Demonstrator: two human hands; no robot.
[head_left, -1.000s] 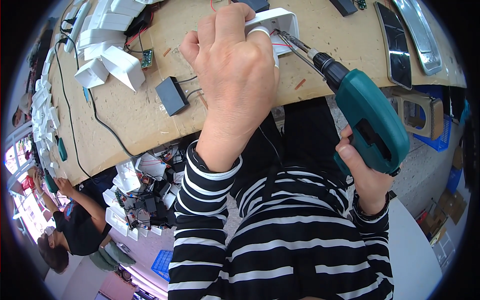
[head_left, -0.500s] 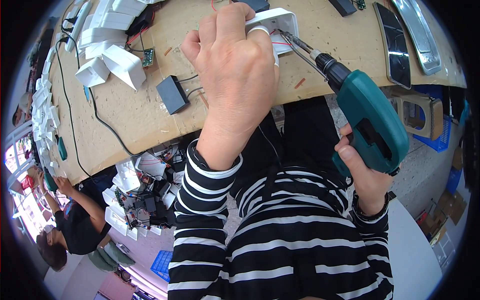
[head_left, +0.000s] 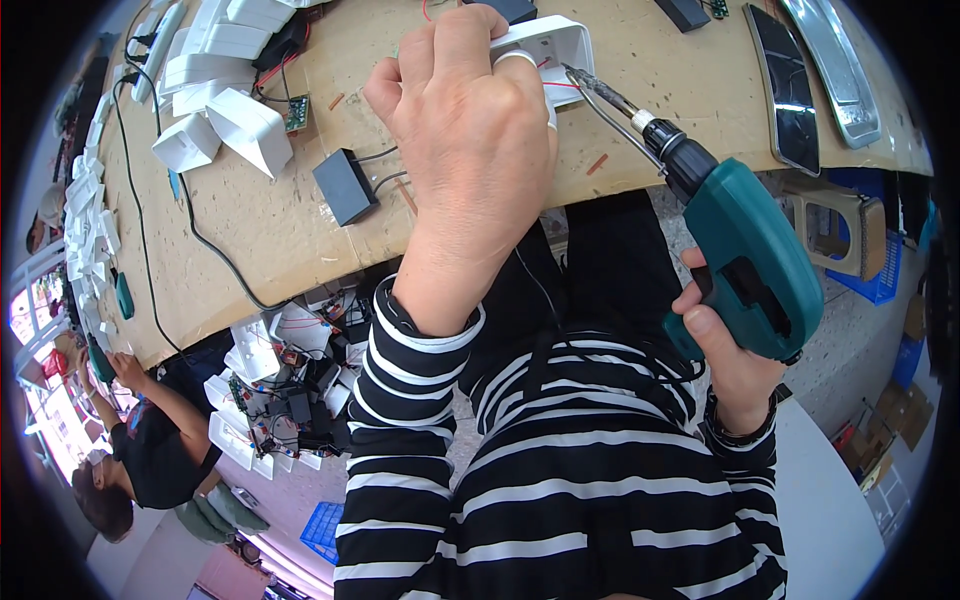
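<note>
My left hand [head_left: 475, 150] is closed on a white plastic housing [head_left: 575, 45] at the table's far side; its fingertips are hidden behind the hand. Inside the housing a thin red wire [head_left: 562, 85] shows. A green soldering gun [head_left: 752, 255] is gripped in my right hand [head_left: 728, 345], with its metal tip [head_left: 580, 75] pointing up and left at the housing's open side. Whether the tip touches anything is too small to tell. Left of my left wrist lies a black box [head_left: 346, 188] with two dark leads running under the hand.
White housings [head_left: 215, 75] are piled at the far left beside a green circuit board [head_left: 297, 114] and black cables. A dark flat screen [head_left: 785, 95] and a metal tray [head_left: 845, 85] lie at the right. Below the table's left edge sits a heap of electronics [head_left: 290, 390]. A co-worker [head_left: 150, 450] works beyond.
The soldering gun and my right hand have shifted slightly right and toward me, drawing the tip back a little from the red wire. My left hand and the housing have hardly moved.
</note>
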